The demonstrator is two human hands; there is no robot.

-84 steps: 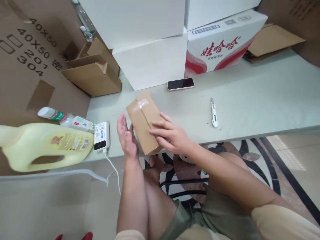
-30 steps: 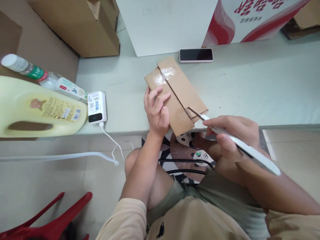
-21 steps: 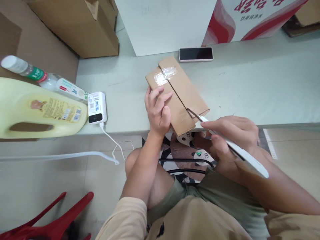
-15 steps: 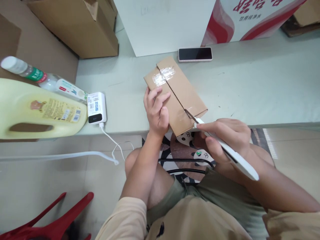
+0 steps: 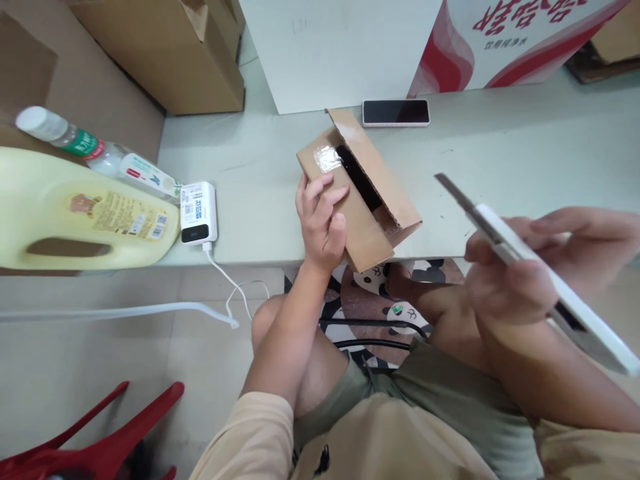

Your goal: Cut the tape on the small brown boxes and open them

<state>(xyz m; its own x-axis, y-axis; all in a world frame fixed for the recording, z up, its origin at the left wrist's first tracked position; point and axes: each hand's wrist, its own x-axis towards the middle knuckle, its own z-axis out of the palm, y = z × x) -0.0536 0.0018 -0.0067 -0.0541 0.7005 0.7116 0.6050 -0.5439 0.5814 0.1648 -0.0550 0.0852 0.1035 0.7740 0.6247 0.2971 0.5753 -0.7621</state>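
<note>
A small cardboard box [image 5: 367, 247] lies tilted at the table's front edge, its corner jutting over. Its right flap [image 5: 383, 170] stands raised, and clear tape [image 5: 327, 159] shines on the left flap. Something black [image 5: 360, 179] shows through the gap; I cannot make out what. My left hand [image 5: 324, 227] grips the box from its left side, fingers curled onto the left flap. Away to the right, my right hand [image 5: 515, 280] is closed around a white utility knife [image 5: 570, 300]. The knife's blade is out and points up-left, apart from the box.
Behind the box lies a phone [image 5: 396, 113], near a white carton [image 5: 345, 53]. On the left are a power bank [image 5: 199, 210] with a cable, a clear bottle [image 5: 105, 160] and a yellow jug [image 5: 90, 220]. A red stool [image 5: 100, 447] stands on the floor.
The knife has left the box's seam and moved right with my right hand. The right flap has lifted, opening a gap. My left hand keeps its hold.
</note>
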